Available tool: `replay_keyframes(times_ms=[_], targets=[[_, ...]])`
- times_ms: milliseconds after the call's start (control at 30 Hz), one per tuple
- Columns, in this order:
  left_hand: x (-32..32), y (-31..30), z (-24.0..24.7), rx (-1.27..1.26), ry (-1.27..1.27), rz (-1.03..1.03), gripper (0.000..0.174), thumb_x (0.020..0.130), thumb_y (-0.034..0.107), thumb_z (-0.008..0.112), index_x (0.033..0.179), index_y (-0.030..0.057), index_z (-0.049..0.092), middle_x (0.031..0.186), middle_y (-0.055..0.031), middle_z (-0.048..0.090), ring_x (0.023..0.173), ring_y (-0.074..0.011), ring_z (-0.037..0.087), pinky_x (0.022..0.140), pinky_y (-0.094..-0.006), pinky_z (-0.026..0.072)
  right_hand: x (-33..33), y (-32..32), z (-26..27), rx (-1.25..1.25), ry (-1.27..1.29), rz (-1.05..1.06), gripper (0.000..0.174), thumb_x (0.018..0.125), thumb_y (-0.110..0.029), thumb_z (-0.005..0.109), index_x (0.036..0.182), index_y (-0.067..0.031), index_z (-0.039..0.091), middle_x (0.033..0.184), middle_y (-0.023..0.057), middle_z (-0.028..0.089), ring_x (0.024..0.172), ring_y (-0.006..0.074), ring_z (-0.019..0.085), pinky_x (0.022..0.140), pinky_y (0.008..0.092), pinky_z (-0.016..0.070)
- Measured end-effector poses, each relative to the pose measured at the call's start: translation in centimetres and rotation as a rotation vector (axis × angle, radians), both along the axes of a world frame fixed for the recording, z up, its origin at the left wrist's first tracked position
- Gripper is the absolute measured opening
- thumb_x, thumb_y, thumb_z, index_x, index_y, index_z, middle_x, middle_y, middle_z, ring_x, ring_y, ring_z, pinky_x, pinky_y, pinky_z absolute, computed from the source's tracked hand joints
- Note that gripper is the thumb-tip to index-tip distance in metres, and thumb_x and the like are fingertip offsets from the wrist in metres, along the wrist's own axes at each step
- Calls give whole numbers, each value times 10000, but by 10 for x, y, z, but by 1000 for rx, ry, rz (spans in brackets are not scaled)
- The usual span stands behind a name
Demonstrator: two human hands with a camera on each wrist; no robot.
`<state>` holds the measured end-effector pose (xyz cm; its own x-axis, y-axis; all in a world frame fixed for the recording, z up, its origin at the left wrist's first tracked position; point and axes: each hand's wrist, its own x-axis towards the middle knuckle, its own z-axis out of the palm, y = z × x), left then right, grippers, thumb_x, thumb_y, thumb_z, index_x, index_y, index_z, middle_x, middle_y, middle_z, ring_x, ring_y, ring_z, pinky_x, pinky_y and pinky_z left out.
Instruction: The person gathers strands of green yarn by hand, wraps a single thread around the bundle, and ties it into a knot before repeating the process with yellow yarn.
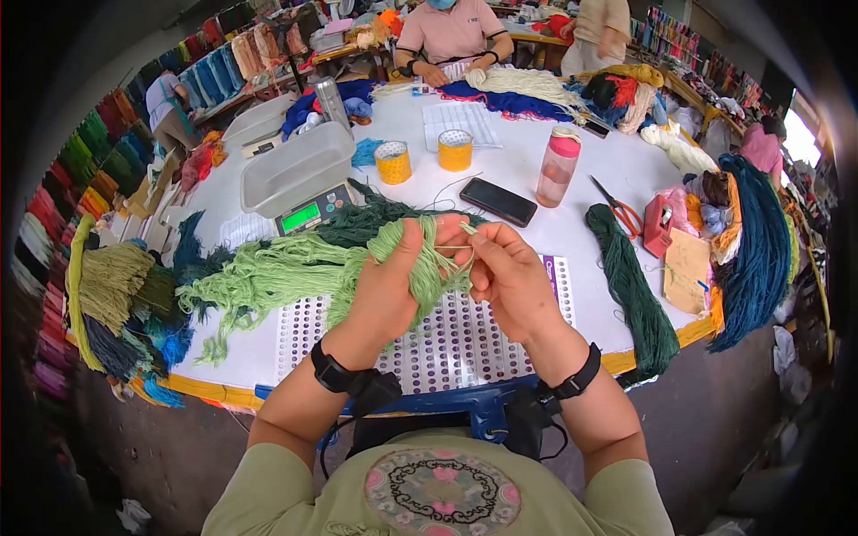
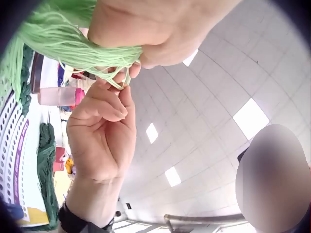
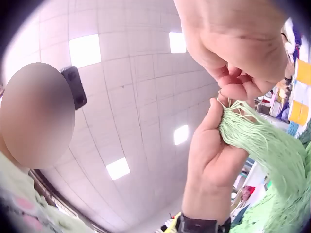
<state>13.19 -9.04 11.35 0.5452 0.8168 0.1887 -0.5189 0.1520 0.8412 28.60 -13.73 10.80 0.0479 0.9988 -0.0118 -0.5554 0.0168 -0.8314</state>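
The light green yarn [image 1: 290, 268] is in your left hand [image 1: 389, 286], gathered into a bundle between your thumb and curled fingers. Its loose tail spreads out to the left of those fingers, ending in ragged strands over the white table [image 1: 563, 237]. Your right hand [image 1: 518, 286] has its thumb and index finger pinched on a thin light green strand [image 1: 453, 247], just to the right of your left fingertips; the strand runs across the gap between your two hands. Below your fingers, nearer your body, lies a white board [image 1: 447, 364] with rows of holes. Just beyond your left fingers, dark green yarn [image 1: 362, 217] lies behind the light green.

A black phone [image 1: 499, 202] lies just beyond your right fingertips, with a pink-capped bottle [image 1: 556, 170] standing past it to the right. Farther right of your right fingers are a dark green hank [image 1: 632, 290] and orange-handled scissors [image 1: 624, 214]. Beyond your left fingers, off to the left, are a scale [image 1: 338, 198] with a lit green display and a clear plastic bin [image 1: 299, 174]. Two yellow tape rolls [image 1: 392, 165] stand straight beyond your fingers.
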Motion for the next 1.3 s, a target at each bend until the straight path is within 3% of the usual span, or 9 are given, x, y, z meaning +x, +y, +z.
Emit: replay_keyframes(times_ms=[167,267,767,900,1033,1100,1167,1233,1300], targets=[[5,-3,-1,-17,22,-69,474,988,365,467,1228,-32,567,1244,-137,580,1104,-197,558,972,-341,430,-6,-2,3,21,-222,-55,113,895,-177,648,940,-75,626,793,-21,615,621,28,481,539,192,387],[8,-9,3,341,380,110,438,999,297,446,1268,-37,536,1260,-123,567,1097,-181,555,960,-331,434,-4,1,-7,94,-313,-32,118,881,-185,668,928,-81,638,791,-33,609,641,21,486,548,183,377],[15,-3,-7,-38,-7,57,289,986,179,480,1141,-30,607,1181,-117,614,1029,-148,575,902,-299,475,-2,0,-3,47,-85,-43,69,893,-156,617,944,-111,626,838,-53,610,632,8,469,554,181,360],[19,5,-9,80,99,129,297,986,165,462,1161,-37,593,1215,-119,605,1042,-166,579,919,-319,471,6,-1,3,-3,75,26,51,919,-154,556,956,-119,560,817,-32,600,526,39,399,517,210,361],[21,7,6,-25,-16,157,299,979,164,460,1161,-42,578,1243,-134,594,1067,-197,588,916,-345,471,11,-2,-3,9,-54,208,117,940,-232,580,947,-115,575,729,-65,488,550,34,394,521,207,351],[19,5,16,-133,-76,138,272,985,217,463,1080,-18,559,1150,-186,629,998,-240,624,819,-339,517,19,-1,-5,123,-138,24,142,955,-247,571,971,-106,581,744,-61,498,584,44,430,552,204,379],[-9,18,11,-353,-72,-74,214,965,202,506,1074,30,570,1065,-112,649,901,-168,625,739,-279,495,35,4,-7,203,-299,-197,136,965,-239,555,965,-103,566,760,-49,521,623,67,479,612,227,432],[-40,49,-18,-331,-340,-268,214,964,220,517,1098,59,557,797,4,587,649,-84,546,563,-220,438,57,4,-7,260,41,-600,115,973,-224,537,956,-111,549,772,-29,552,645,93,512,664,262,465],[-67,66,-19,-474,-348,40,211,966,204,512,1105,51,554,667,67,456,518,-44,407,458,-199,354,99,-11,-17,230,294,-524,138,991,-247,490,930,-127,521,723,-22,521,631,105,511,714,295,485]])
